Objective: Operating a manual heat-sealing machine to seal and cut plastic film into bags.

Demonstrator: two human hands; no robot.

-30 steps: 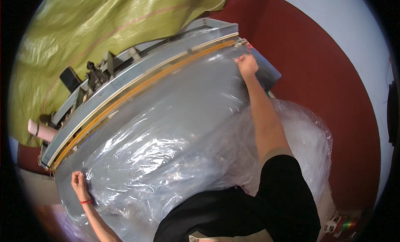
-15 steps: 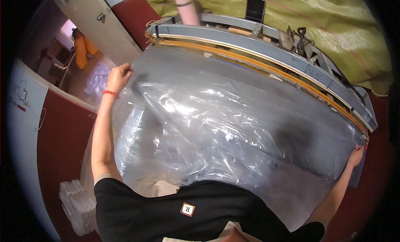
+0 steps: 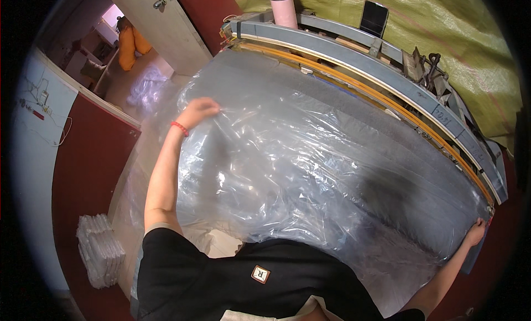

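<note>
A wide sheet of clear plastic film (image 3: 310, 166) spreads over a grey surface in front of me, wrinkled and glossy in its middle. My left hand (image 3: 200, 110) is closed in a pinch on the film near its left side; a red beaded bracelet (image 3: 180, 128) circles that wrist. Far off to the right, my right hand (image 3: 474, 233) grips the film at its right edge, close to the end of a long metal frame (image 3: 354, 51). An orange strip (image 3: 365, 93) runs along the frame's near side. My arms are stretched wide apart.
On the frame stand a pink bottle (image 3: 284, 11), a phone (image 3: 374, 19) and metal clamps (image 3: 428, 69). Stacked clear packets (image 3: 100, 252) lie at lower left. Beyond the open door (image 3: 166, 28), crumpled film (image 3: 149, 89) and an orange-clad person (image 3: 131, 44) show.
My left hand has come nearer to me and a little rightward, with the film's left part following. My right hand stays by the frame's right end. The whole view has shifted slightly.
</note>
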